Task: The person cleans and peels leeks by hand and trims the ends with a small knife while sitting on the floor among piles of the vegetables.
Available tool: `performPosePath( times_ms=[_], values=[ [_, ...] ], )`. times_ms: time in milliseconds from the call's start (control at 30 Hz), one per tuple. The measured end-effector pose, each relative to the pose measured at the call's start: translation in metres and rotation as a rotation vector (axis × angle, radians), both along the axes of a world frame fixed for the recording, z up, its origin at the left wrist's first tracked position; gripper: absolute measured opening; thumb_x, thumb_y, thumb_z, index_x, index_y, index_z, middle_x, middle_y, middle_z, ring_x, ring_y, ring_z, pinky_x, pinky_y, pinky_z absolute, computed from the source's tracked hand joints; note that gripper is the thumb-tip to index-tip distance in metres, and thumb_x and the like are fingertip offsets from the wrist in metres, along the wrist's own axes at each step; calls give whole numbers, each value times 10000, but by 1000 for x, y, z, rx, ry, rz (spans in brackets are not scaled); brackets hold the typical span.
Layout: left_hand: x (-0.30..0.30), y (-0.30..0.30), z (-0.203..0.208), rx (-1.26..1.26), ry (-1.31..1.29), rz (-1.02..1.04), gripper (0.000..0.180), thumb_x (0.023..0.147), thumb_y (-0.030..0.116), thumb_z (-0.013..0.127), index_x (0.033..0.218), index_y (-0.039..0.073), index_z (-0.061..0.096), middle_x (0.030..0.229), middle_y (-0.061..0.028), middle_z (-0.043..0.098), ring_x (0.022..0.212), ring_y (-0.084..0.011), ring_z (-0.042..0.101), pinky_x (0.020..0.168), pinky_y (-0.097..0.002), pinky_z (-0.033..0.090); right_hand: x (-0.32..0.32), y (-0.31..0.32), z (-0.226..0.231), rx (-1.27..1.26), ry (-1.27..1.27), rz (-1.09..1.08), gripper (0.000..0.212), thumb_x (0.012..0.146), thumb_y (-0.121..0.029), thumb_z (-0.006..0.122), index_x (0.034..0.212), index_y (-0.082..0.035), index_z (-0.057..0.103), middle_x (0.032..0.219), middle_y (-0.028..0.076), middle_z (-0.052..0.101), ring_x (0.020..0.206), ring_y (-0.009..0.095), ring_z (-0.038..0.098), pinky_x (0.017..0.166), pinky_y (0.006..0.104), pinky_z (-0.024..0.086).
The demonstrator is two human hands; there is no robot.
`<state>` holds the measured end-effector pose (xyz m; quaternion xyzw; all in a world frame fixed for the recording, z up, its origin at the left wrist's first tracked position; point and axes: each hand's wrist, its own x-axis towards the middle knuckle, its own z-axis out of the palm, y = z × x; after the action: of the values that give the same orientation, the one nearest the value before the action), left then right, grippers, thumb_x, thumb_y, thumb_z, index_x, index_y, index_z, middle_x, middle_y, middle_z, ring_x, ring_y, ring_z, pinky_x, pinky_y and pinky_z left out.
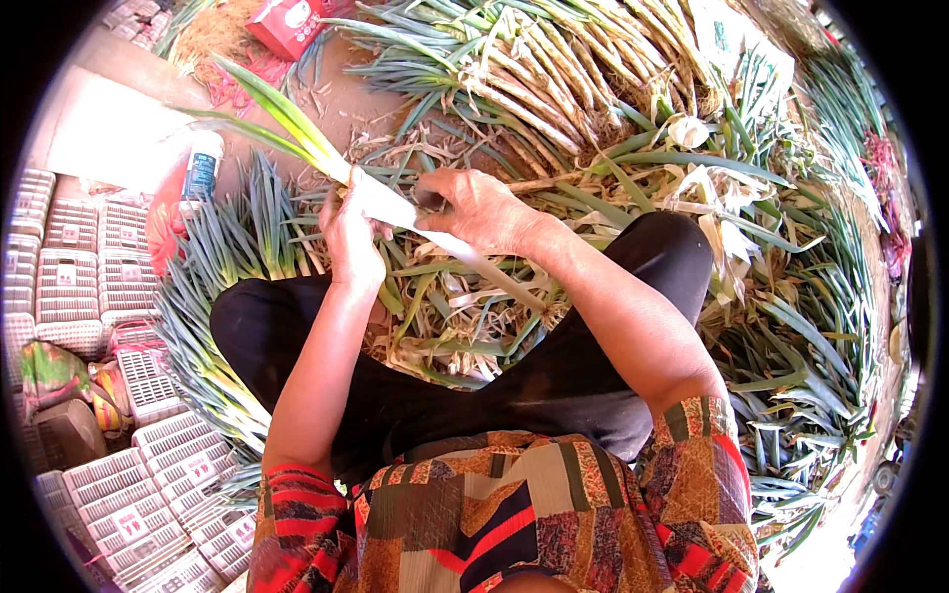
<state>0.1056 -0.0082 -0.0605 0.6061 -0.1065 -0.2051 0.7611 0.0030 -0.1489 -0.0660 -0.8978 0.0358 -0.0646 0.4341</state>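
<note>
A long green onion [287,127] slants across in front of me, its green leaves at the upper left. Its pale stalk, blurred in part, runs down to the right to a rooty end over the leaf scraps. My left hand [354,237] is wrapped round the stalk near where green turns to white. Close against the white part is my right hand [482,210], its fingers curled and pinched; whatever lies in them is hidden. Peeled leaves and dry husks [445,316] are heaped under the stalk, between my bent legs.
Untrimmed green onions [554,74] are piled ahead; more green leaves [811,336] lie at right. Cleaner green onions [213,326] line my left. Plastic crates [129,514] are stacked farther left, near a teal-labelled container [202,170]. A red box [287,28] stands at the far left.
</note>
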Motion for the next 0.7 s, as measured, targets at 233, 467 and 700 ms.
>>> performPosePath(
  times_ms=[233,467,700],
  values=[
    [18,3,13,-64,42,-31,266,920,300,529,969,39,550,769,-67,611,590,-136,570,458,-256,393,-6,-1,10,38,121,83,390,832,-432,578,963,-68,623,759,184,619,824,335,615,749,425,466],
    [73,22,16,-114,99,154,368,933,352,470,1025,-2,515,952,-154,617,830,-263,614,767,-384,482,-12,2,21,-195,2,10,321,866,-390,547,874,-92,666,718,164,626,692,323,621,652,430,481],
    [220,130,-3,-331,249,579,319,958,350,296,914,73,447,673,-44,444,592,-200,488,562,-362,488,-29,-43,50,643,-40,-493,285,845,-337,616,864,-56,663,716,40,606,510,69,499,471,222,388]
  ],
)
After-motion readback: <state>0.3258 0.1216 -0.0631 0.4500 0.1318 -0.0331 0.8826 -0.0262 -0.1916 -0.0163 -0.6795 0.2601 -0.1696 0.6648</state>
